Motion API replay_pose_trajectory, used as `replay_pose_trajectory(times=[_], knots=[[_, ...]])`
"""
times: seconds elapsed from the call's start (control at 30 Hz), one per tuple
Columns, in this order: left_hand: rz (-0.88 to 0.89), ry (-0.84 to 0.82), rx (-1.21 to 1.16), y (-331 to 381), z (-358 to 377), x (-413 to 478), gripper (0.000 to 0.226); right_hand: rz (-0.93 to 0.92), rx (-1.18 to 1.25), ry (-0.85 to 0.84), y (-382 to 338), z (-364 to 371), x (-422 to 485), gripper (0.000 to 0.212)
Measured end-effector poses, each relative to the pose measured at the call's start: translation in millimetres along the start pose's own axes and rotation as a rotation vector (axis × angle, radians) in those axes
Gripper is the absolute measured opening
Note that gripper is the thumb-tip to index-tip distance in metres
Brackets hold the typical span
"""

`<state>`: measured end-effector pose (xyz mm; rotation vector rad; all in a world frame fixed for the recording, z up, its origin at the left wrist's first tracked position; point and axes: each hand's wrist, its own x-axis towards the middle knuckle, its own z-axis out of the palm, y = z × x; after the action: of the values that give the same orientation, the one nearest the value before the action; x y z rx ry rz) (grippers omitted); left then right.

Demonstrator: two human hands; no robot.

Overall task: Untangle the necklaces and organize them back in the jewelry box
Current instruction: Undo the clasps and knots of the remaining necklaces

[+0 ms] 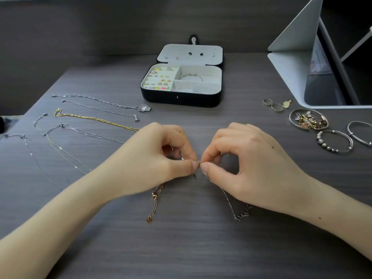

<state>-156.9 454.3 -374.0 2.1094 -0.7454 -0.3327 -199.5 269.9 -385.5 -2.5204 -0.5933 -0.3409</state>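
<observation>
Near the middle of the worktop (191, 248) the two hands meet tip to tip over a small knot (198, 163) of chain. The left hand (157, 160) pinches the knot narrowly between thumb and forefinger, its other fingers curled in behind. The right hand (251, 164) pinches it the same way from the opposite side, so the tangle sits just between the two thumb tips.

A rose-gold chain (155, 200) trails from under the left hand toward the near edge, its extender end lying on the wood. A thin silver chain (231, 205) runs from the right pinch under that palm (it carries a small antler-like piece).

The jewelry box (181, 99) stands open toward the far edge, well apart from both hands, with a bracelet in one right-side compartment. Along the left edge lie a gold necklace (94, 118) and several silver necklaces (100, 101), stretched out side by side. Near the right edge sit a dish of charms (291, 120) and two bangles (334, 140).
</observation>
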Motion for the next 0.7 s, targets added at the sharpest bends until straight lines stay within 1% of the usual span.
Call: replay_pose_trajectory(times=[0.2,0.37,0.5,0.7], knots=[[0.032,0.001,-0.009,0.8,0.8,1.0,0.023,0.016,0.065,-0.006,1.2,-0.3,2.0,0.020],[0.029,-0.007,0.034,1.2,1.1,0.5,0.028,0.034,0.153,-0.051,1.7,-0.3,3.0,0.008],[0.022,-0.006,0.071,1.9,0.1,0.4,0.030,0.065,0.216,-0.052,2.9,-1.8,3.1,0.009],[0.008,0.000,0.100,1.8,-2.5,0.7,0.029,0.101,0.243,-0.047,7.7,-6.6,4.0,0.009]])
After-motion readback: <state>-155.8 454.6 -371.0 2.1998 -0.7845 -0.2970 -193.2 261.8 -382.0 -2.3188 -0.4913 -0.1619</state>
